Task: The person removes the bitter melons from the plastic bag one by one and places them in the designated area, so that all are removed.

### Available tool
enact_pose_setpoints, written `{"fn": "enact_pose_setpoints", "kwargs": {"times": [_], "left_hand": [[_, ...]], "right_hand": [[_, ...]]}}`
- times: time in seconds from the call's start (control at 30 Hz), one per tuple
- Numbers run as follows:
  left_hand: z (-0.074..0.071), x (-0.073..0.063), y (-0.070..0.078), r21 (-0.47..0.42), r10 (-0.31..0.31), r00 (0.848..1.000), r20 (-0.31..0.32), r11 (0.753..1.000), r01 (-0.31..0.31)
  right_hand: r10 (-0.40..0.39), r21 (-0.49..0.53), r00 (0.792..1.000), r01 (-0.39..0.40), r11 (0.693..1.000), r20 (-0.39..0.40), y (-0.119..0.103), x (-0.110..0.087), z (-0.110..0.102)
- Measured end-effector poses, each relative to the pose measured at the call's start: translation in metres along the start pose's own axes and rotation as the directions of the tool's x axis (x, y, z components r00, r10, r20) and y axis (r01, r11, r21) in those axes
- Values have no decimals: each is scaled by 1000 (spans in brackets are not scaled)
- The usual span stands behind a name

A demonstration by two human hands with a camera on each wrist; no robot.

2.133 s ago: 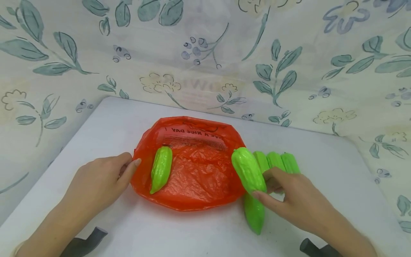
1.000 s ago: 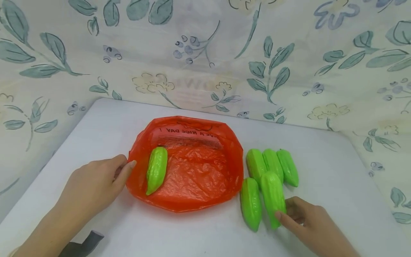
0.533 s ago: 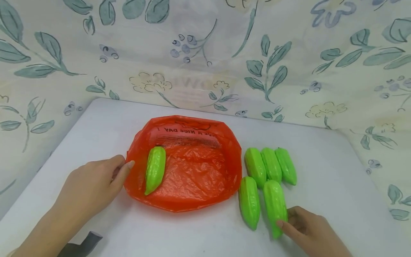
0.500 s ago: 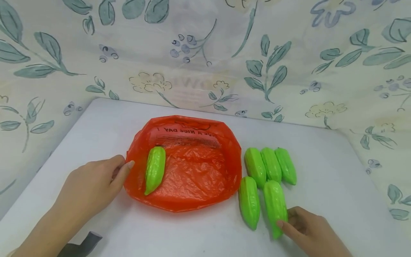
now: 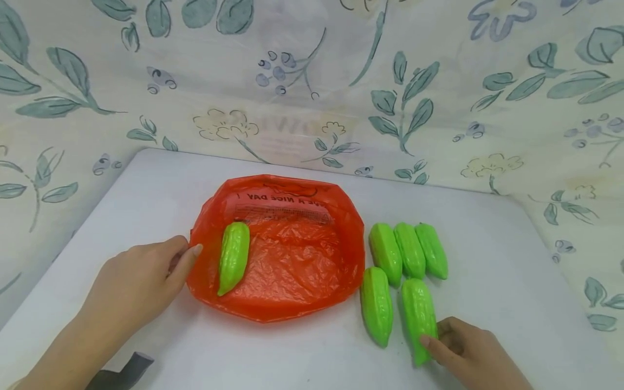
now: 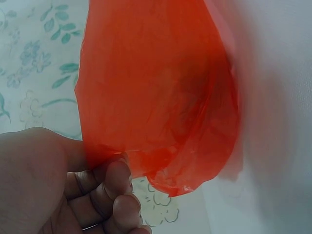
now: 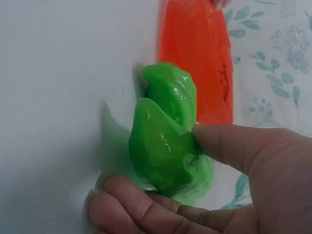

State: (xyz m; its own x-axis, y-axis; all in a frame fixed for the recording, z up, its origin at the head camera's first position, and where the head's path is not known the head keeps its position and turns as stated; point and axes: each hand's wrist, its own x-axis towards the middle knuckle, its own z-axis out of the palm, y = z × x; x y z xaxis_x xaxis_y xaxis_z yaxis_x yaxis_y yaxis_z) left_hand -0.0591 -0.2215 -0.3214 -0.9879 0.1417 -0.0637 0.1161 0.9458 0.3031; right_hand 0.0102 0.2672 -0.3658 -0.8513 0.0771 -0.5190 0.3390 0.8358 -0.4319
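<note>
My left hand pinches the left rim of a red plastic bag, which lies spread with its mouth facing up. In the left wrist view the bag's thin film passes between thumb and fingers. One glossy green bitter melon lies inside the bag at its left. To the right of the bag, my right hand holds another bitter melon near its pointed end, thumb on one side and fingers on the other. In the right wrist view this melon appears low over or on the table; contact is unclear.
Several more bitter melons lie beside the bag's right edge: a back row with a middle one, and a nearer one left of the held melon. A floral cloth hangs behind the white table. A dark grey object shows at bottom left.
The right hand has carried its bitter melon from the bag's right rim to the front right of the row, lowering it and drawing it nearer. The left hand keeps its hold on the bag.
</note>
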Motion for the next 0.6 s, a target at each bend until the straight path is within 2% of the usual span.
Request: {"fn": "enact_pose_setpoints", "kwargs": {"times": [0.27, 0.6], "left_hand": [[1, 0, -1, 5, 1, 1000, 1, 1000, -1], [0, -1, 0, 8, 3, 1000, 0, 1000, -3]], "right_hand": [[0, -14, 1000, 0, 1000, -3, -1, 2, 2], [-12, 16, 999, 13, 1000, -42, -5, 1, 3]]}}
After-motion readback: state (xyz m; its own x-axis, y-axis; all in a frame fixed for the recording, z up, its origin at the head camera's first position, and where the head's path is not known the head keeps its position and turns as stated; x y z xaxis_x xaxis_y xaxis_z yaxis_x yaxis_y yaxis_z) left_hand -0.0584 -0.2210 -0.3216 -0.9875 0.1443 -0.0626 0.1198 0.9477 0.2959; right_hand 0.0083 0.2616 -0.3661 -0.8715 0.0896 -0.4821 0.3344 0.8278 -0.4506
